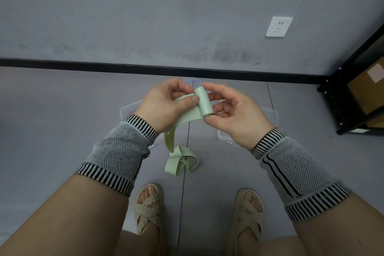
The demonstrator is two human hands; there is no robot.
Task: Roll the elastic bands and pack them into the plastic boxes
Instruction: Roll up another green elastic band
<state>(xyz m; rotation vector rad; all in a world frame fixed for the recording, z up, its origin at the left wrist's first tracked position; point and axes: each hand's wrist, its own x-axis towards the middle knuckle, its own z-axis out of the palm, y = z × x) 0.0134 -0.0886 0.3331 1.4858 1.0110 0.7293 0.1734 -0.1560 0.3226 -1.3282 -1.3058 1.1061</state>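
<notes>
A pale green elastic band (204, 102) is partly wound into a small tight roll held at chest height. My right hand (234, 114) pinches the roll between thumb and fingertips. My left hand (166, 106) grips the flat stretch of band just left of the roll, thumb on top. The loose tail (181, 161) hangs down and lies in loops on the grey floor. Clear plastic boxes (270, 114) sit on the floor beneath my hands, mostly hidden; one more box edge (126, 110) shows at the left.
A black baseboard (83, 64) runs along the grey wall ahead, with a white socket (278, 27). A black metal shelf (353, 89) holding cardboard boxes stands at the right. My sandalled feet (149, 203) are below.
</notes>
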